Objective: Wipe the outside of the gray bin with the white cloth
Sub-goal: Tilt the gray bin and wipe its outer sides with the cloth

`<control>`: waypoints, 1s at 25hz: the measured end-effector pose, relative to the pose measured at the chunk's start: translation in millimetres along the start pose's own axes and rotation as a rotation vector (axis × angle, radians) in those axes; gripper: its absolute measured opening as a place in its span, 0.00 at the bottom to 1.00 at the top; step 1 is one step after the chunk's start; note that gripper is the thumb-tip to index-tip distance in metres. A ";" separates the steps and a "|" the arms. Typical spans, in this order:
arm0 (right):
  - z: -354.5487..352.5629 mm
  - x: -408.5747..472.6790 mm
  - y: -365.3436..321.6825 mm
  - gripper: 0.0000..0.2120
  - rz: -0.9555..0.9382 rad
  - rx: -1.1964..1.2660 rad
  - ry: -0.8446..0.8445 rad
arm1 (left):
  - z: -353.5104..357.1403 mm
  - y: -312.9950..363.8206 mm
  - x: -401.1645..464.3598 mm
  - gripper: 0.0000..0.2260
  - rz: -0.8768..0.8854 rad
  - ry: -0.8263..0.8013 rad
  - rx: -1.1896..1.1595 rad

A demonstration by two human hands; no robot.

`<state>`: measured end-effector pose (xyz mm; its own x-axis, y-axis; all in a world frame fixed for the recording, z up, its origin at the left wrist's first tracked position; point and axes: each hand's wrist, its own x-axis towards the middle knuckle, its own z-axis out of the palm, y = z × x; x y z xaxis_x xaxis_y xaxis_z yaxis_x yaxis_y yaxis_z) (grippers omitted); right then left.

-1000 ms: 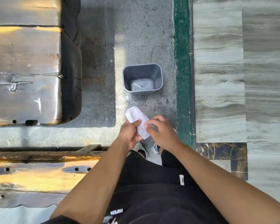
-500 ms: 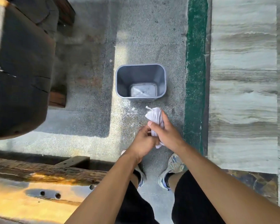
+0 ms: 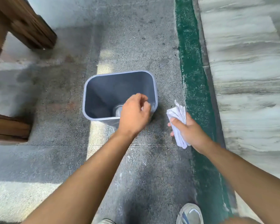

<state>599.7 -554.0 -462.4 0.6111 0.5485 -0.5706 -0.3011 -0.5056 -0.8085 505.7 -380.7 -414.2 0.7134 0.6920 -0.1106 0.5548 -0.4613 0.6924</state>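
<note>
The floor (image 3: pixel 136 167) was speckled gray stone, sunlit in patches. A gray bin (image 3: pixel 103 94) stood upright on it at centre frame. A green strip (image 3: pixel 192 78) ran down the right, with pale veined marble (image 3: pixel 249 78) beyond. Wooden legs (image 3: pixel 27 26) stood at upper left, and a sneaker (image 3: pixel 190 214) at the bottom edge.

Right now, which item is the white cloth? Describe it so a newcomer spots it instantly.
Find the green strip running up the floor. Just left of it, the right hand grips the white cloth, bunched into folds. It is the only white fabric, to the right of the gray bin.
</note>
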 end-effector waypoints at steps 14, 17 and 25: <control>23.5 120.3 54.3 0.05 -0.332 0.259 0.064 | 73.1 -17.9 84.3 0.10 -0.208 -0.282 -0.024; 31.6 117.5 51.3 0.23 -0.302 0.202 0.039 | 32.8 -23.1 72.5 0.03 -0.257 -0.198 -0.134; 58.0 70.9 -25.2 0.13 -0.737 -0.220 -0.006 | -86.3 -72.2 33.6 0.21 -0.425 -0.161 -0.638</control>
<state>608.2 -463.8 -490.8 0.5932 0.7984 0.1037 0.3358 -0.1283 -0.9331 452.7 -276.2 -406.4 0.5753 0.6264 -0.5260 0.4757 0.2669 0.8382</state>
